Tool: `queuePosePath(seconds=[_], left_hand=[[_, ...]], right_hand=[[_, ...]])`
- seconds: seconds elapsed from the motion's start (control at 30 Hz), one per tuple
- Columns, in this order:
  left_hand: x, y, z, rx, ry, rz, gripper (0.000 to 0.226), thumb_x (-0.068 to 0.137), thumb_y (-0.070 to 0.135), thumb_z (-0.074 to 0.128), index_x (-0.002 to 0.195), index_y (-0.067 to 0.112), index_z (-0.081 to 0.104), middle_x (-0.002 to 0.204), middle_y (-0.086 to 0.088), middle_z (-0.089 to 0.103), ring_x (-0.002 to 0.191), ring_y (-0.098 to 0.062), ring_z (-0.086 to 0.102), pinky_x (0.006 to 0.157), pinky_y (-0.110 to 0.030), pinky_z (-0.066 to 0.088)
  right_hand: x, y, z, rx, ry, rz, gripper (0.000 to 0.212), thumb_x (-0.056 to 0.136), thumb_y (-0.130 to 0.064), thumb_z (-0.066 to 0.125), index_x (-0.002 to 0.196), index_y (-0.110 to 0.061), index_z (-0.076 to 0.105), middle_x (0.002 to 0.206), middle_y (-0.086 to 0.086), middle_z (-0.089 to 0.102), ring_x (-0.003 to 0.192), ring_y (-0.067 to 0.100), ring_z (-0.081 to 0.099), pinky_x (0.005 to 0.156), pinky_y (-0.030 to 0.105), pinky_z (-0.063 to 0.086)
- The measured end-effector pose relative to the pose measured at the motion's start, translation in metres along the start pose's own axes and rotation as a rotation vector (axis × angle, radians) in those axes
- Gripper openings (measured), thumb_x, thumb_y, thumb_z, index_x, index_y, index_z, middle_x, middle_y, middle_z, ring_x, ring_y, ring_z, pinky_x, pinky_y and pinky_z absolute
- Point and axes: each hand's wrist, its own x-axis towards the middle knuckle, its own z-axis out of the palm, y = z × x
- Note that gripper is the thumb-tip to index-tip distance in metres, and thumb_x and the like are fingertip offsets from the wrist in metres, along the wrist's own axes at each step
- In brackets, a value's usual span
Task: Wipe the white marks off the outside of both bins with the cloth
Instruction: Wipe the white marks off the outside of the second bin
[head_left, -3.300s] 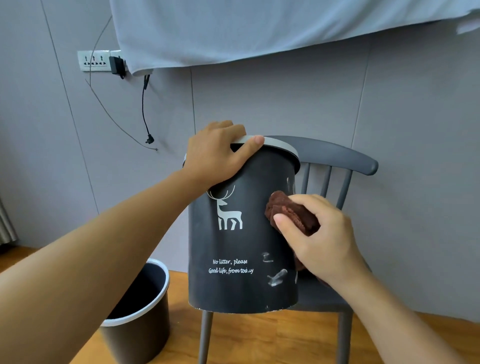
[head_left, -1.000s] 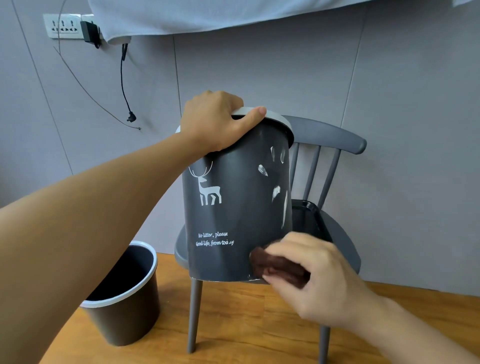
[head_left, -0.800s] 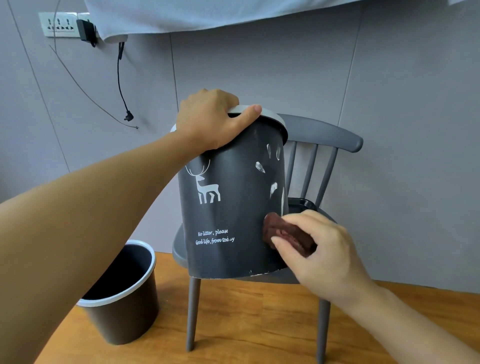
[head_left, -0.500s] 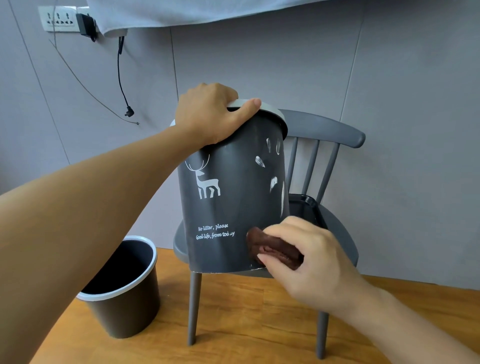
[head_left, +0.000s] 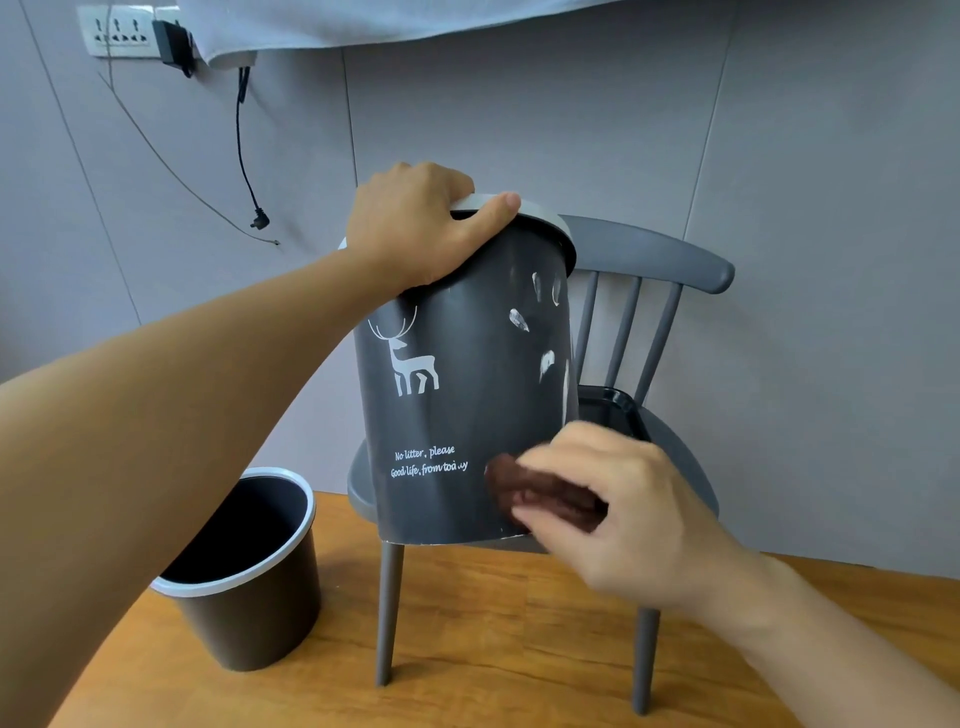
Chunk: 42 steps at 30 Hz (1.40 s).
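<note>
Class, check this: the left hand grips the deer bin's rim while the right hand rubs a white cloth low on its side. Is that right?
Not quite. In the head view the cloth is dark brown, not white. The left hand does grip the deer bin by its rim, and the right hand rubs low on its side.

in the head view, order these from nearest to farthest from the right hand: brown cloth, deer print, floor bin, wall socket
1. brown cloth, gripped in the right hand
2. deer print, up-left on the held bin
3. floor bin, lower left
4. wall socket, top left
</note>
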Motion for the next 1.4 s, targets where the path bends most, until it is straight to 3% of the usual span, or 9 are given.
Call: queuePosePath(seconds=[0.17, 0.3, 0.43, 0.57, 0.7, 0.97, 1.2, 1.3, 1.4], left_hand=[[0.002, 0.000, 0.001, 0.017, -0.020, -0.004, 0.071, 0.087, 0.076, 0.041, 0.062, 0.012, 0.025, 0.051, -0.005, 0.028, 0.051, -0.025, 0.030, 0.049, -0.033, 0.022], [0.002, 0.001, 0.000, 0.023, -0.023, -0.011, 0.071, 0.087, 0.076, 0.042, 0.062, 0.012, 0.024, 0.051, -0.005, 0.026, 0.050, -0.025, 0.028, 0.048, -0.033, 0.020], [0.001, 0.004, -0.002, 0.012, -0.027, -0.010, 0.070, 0.087, 0.075, 0.043, 0.062, 0.013, 0.021, 0.051, -0.004, 0.021, 0.049, -0.022, 0.023, 0.049, -0.034, 0.017], [0.001, 0.006, -0.002, 0.023, -0.032, -0.011, 0.071, 0.087, 0.076, 0.042, 0.063, 0.012, 0.023, 0.051, -0.005, 0.025, 0.050, -0.024, 0.027, 0.050, -0.034, 0.019], [0.001, 0.007, -0.002, 0.024, -0.040, -0.004, 0.071, 0.087, 0.076, 0.042, 0.063, 0.011, 0.026, 0.052, -0.005, 0.028, 0.053, -0.027, 0.031, 0.050, -0.034, 0.022], [-0.002, 0.004, -0.003, 0.014, -0.006, -0.003, 0.070, 0.088, 0.074, 0.044, 0.062, 0.013, 0.022, 0.050, -0.005, 0.025, 0.050, -0.025, 0.028, 0.049, -0.034, 0.021], [-0.014, -0.001, -0.004, -0.007, 0.041, 0.010, 0.063, 0.092, 0.069, 0.040, 0.065, 0.014, 0.028, 0.050, -0.003, 0.033, 0.053, -0.026, 0.039, 0.054, -0.036, 0.030], [-0.016, -0.002, -0.008, -0.073, 0.031, 0.077, 0.058, 0.096, 0.063, 0.040, 0.067, 0.013, 0.033, 0.055, -0.001, 0.036, 0.058, -0.025, 0.041, 0.057, -0.040, 0.039], [-0.014, -0.006, -0.019, -0.191, -0.040, 0.197, 0.044, 0.099, 0.051, 0.044, 0.071, 0.018, 0.055, 0.065, 0.004, 0.051, 0.074, -0.020, 0.048, 0.067, -0.040, 0.046]], right_hand=[[-0.003, -0.005, 0.004, -0.126, -0.181, -0.117, 0.011, 0.092, -0.040, 0.069, 0.099, -0.032, 0.072, 0.088, -0.016, 0.057, 0.081, 0.007, 0.055, 0.069, 0.030, 0.050], [-0.001, 0.001, -0.004, -0.105, -0.083, -0.047, 0.015, 0.092, -0.040, 0.069, 0.102, -0.030, 0.074, 0.090, -0.016, 0.060, 0.082, 0.009, 0.059, 0.069, 0.029, 0.051], [-0.005, -0.006, 0.003, -0.104, -0.211, -0.117, 0.014, 0.092, -0.044, 0.066, 0.100, -0.034, 0.072, 0.088, -0.016, 0.057, 0.080, 0.007, 0.056, 0.069, 0.027, 0.049], [0.000, 0.001, -0.006, -0.043, -0.075, -0.018, 0.011, 0.091, -0.039, 0.070, 0.100, -0.034, 0.073, 0.089, -0.017, 0.057, 0.081, 0.007, 0.060, 0.067, 0.024, 0.049], [-0.009, -0.005, 0.002, -0.088, -0.229, -0.096, 0.011, 0.091, -0.043, 0.069, 0.096, -0.034, 0.072, 0.085, -0.017, 0.054, 0.078, 0.006, 0.056, 0.066, 0.024, 0.047], [0.031, 0.007, -0.038, 0.091, 0.349, 0.106, 0.014, 0.088, -0.036, 0.075, 0.101, -0.031, 0.078, 0.087, -0.013, 0.070, 0.082, 0.011, 0.068, 0.067, 0.015, 0.050], [0.060, 0.043, -0.081, 0.100, 0.559, 0.291, 0.009, 0.083, -0.043, 0.076, 0.088, -0.036, 0.076, 0.078, -0.019, 0.075, 0.071, 0.004, 0.070, 0.063, 0.025, 0.054], [0.056, 0.045, -0.064, 0.124, 0.561, 0.287, 0.003, 0.089, -0.035, 0.080, 0.091, -0.036, 0.077, 0.083, -0.020, 0.075, 0.078, 0.004, 0.071, 0.063, 0.014, 0.053], [0.056, 0.045, -0.050, 0.097, 0.538, 0.278, 0.010, 0.090, -0.034, 0.078, 0.100, -0.035, 0.077, 0.086, -0.021, 0.074, 0.086, 0.001, 0.070, 0.070, 0.009, 0.053]])
